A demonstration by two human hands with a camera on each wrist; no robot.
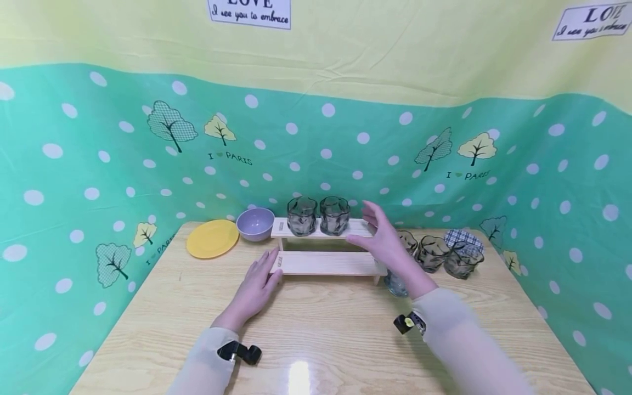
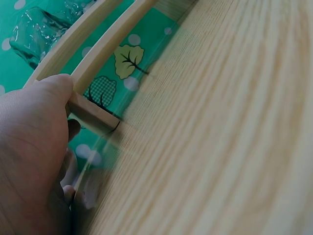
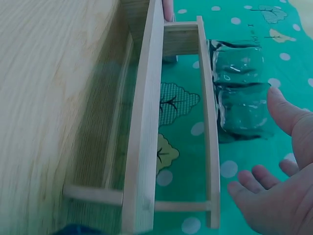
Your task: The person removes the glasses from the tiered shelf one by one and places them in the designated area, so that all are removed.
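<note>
A two-tier wooden shelf [image 1: 326,264] stands on the table, with two smoky glass cups [image 1: 302,216] side by side on its upper board. My left hand [image 1: 257,281] holds the shelf's left end. In the left wrist view its thumb [image 2: 56,88] lies at the board's corner, and the other fingers are partly hidden beside the end. Over the right part of the upper tier, my right hand [image 1: 382,238] is spread with nothing in it. Its thumb and fingers point toward the right-hand cup [image 3: 244,112], a gap apart from it.
Several more smoky glass cups [image 1: 432,254] stand right of the shelf, partly behind my right arm, and a bluish glass [image 1: 396,285] is below them. A checked round item [image 1: 464,239] lies behind. Left are a purple bowl [image 1: 255,225] and a yellow plate [image 1: 212,239]. Patterned cloth [image 1: 326,131] surrounds the table.
</note>
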